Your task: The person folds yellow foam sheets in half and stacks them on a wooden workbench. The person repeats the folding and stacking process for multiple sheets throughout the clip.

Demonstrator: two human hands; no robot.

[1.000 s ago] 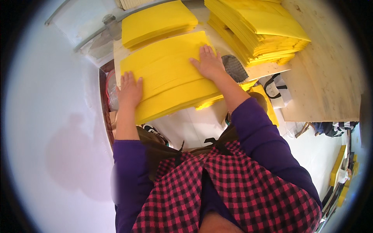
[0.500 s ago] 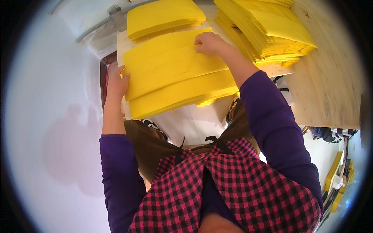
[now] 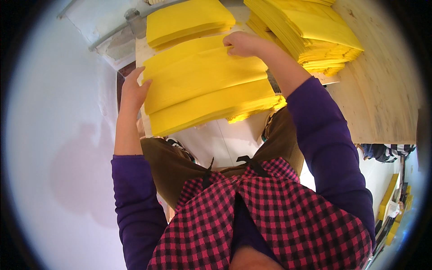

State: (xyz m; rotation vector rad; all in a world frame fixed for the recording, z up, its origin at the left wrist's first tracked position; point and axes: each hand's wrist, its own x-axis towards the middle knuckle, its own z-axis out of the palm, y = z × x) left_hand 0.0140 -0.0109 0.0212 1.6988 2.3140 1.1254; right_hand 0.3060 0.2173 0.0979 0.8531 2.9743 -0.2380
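A stack of yellow sheets [image 3: 202, 74], thin and fabric-like, lies in front of me with its layers staggered toward me. My right hand [image 3: 245, 44] is closed at the far right of this stack, thumb and fingers pinching the edge of an upper yellow sheet. At the stack's left edge is my left hand [image 3: 134, 90], its thumb and fingers apart beside the sheets. Whether its fingertips press on the edge I cannot tell. Just beyond lies a second, smaller yellow stack [image 3: 189, 18].
A tall pile of folded yellow sheets [image 3: 315, 31] stands at the far right on a pale wooden board [image 3: 378, 81]. A white wall [image 3: 58, 135] runs along my left. A clear bottle-like object [image 3: 133, 20] is at the back left. My legs are under the near edge.
My right hand has shifted slightly away from me, and the sheet's right end has moved with it, baring a dark gap beside the stack. My left hand has moved slightly farther along the left edge.
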